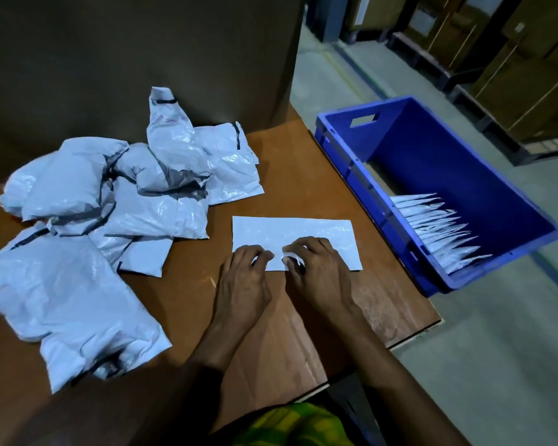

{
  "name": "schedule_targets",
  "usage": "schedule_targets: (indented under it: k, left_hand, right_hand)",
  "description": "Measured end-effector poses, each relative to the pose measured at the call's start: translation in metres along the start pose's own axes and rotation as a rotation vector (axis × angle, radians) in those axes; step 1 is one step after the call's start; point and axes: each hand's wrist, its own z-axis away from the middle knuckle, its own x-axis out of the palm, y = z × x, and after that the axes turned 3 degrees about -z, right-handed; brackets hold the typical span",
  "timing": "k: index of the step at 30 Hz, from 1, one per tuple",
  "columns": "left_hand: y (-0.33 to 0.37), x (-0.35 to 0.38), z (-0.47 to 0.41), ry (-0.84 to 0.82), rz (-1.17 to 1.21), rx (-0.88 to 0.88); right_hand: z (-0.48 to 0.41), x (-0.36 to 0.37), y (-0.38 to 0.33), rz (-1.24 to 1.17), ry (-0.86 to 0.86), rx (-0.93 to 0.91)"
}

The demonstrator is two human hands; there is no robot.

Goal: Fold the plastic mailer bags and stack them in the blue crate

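Observation:
A flat white mailer bag, folded into a long strip, lies on the brown table in front of me. My left hand rests on its near edge with curled fingers pressing the plastic. My right hand pinches a small lifted bit of the same near edge. A heap of crumpled white mailer bags covers the left half of the table. The blue crate stands on the floor to the right, with several folded bags stacked on edge in its near end.
A tall dark panel rises behind the table. The table's right edge runs beside the crate. Brown cartons on pallets line the far right across a grey floor aisle. A green and yellow garment shows at the bottom.

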Motion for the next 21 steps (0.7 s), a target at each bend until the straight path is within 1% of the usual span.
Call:
schedule_targets:
  k: [4,9,12,14,16,19,21]
  left_hand:
    - [-0.005,-0.004,-0.003,-0.035,0.019,-0.016]
    - [-0.011,-0.007,0.01,-0.007,0.104,-0.054]
    - [-0.006,-0.012,0.008,-0.012,0.098,-0.083]
    - [-0.007,-0.015,0.007,-0.023,0.087,-0.094]
    - [-0.009,-0.017,0.006,-0.043,0.097,-0.099]
    - [-0.01,-0.02,0.008,-0.042,0.126,-0.099]
    - [-0.009,-0.019,0.008,-0.066,0.127,-0.098]
  right_hand:
    - [-0.024,-0.011,-0.013,0.031,-0.047,-0.07]
    - [-0.032,-0.001,-0.014,0.018,-0.086,-0.044]
    - [-0.055,-0.002,-0.015,0.026,-0.149,-0.151]
    - [-0.062,0.006,-0.016,-0.009,-0.198,-0.233]
    - [-0.067,0.009,-0.012,-0.076,-0.254,-0.263]
    - [-0.087,0.0,-0.01,-0.083,-0.382,-0.296]
    - [-0.098,-0.003,-0.018,-0.075,-0.383,-0.334]
